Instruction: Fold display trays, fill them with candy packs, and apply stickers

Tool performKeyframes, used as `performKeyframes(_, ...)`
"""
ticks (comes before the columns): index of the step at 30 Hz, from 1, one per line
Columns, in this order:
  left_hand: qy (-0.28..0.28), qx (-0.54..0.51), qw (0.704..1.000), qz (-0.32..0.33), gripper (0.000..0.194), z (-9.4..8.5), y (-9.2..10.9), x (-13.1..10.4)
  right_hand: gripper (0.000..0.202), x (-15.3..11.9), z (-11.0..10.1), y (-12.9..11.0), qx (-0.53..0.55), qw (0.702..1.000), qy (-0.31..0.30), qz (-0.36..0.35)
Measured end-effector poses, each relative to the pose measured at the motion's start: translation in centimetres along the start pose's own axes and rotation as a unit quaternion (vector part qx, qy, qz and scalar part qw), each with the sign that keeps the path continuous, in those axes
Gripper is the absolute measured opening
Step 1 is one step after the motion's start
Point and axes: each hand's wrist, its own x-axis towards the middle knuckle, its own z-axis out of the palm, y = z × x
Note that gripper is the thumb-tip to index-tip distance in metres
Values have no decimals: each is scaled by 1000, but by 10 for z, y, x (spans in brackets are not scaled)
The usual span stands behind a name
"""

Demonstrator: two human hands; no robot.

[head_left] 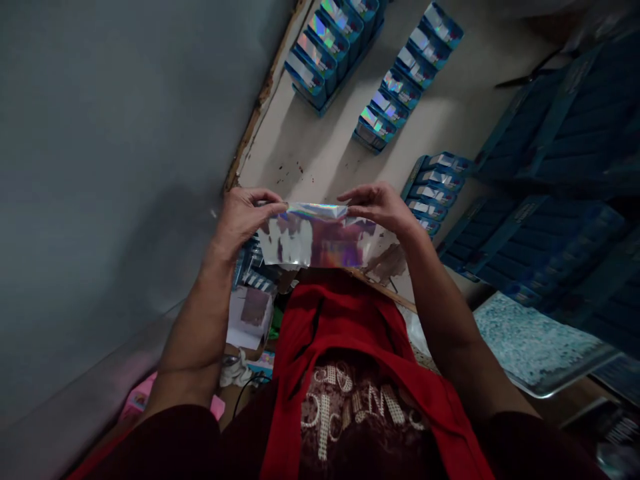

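Observation:
A shiny holographic foil sheet (336, 248) hangs in front of my red apron (345, 300). Its upper edge is folded over, making a narrow pale strip along the top. At the left end of that fold, my left hand (246, 217) pinches the foil between thumb and fingers. My right hand (380, 208) holds the right end, thumb against the strip and index finger reaching over it. Whether anything lies inside the fold I cannot tell.
Blue boxes with shiny tops stand in rows on the pale table (285, 143), including a middle row (400, 87). Larger stacks of blue boxes (530, 247) rise at right, above a metal tray of small bluish-white pieces (535, 340). A grey wall (110, 133) borders the left.

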Motion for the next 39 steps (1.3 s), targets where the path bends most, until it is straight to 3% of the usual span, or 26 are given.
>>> performKeyframes(2, 8, -8, 1000, -10, 12, -3, -5, 0, 62, -8, -5, 0, 0, 999, 43, -4)
performKeyframes(4, 12, -24, 1000, -11, 15, -4, -11, 1, 60, -12, -5, -5, -22, 999, 39, -29)
performKeyframes(7, 0, -12, 1000, -3, 14, -1, -13, 5, 60, -1, 5, -13, -174, 984, 10, -43)
performKeyframes(10, -3, 13, 1000, 14, 12, 7, -10, 9, 45, 24, 24, -12, -404, 914, -10, -19)
performKeyframes(13, 7, 20, 1000, 16, 18, 12, -10, 11, 34, 42, 43, -3, -537, 843, -26, 1)
performKeyframes(16, -11, 64, 996, 53, 25, 17, -10, 11, 33, 43, 54, 2, -582, 813, -39, 4)
performKeyframes(18, -48, 105, 987, 111, 14, 22, -8, 11, 31, 40, 58, 0, -592, 805, -36, 13)
performKeyframes(22, -107, 152, 965, 187, 3, 32, -2, 13, 32, 37, 60, -12, -593, 805, -17, 22)
performKeyframes(24, -100, 133, 973, 157, 5, 33, -4, 17, 30, 35, 54, -18, -577, 816, -10, 24)
performKeyframes(27, -79, 65, 991, 84, 13, 27, -17, 27, 27, 24, 32, -21, -510, 860, 24, 26)
performKeyframes(30, -48, 47, 997, 37, 15, 20, -35, 42, 32, 11, 6, -12, -393, 917, 61, 18)
performKeyframes(32, -11, 49, 999, 18, 17, 18, -42, 49, 42, 7, -5, 0, -340, 938, 63, 33)
performKeyframes(34, 5, 32, 999, 14, 20, 21, -43, 53, 46, 11, -9, 13, -332, 939, 80, 31)
performKeyframes(39, -11, 4, 999, 43, 21, 28, -30, 52, 43, 30, -8, 27, -383, 903, 192, -33)
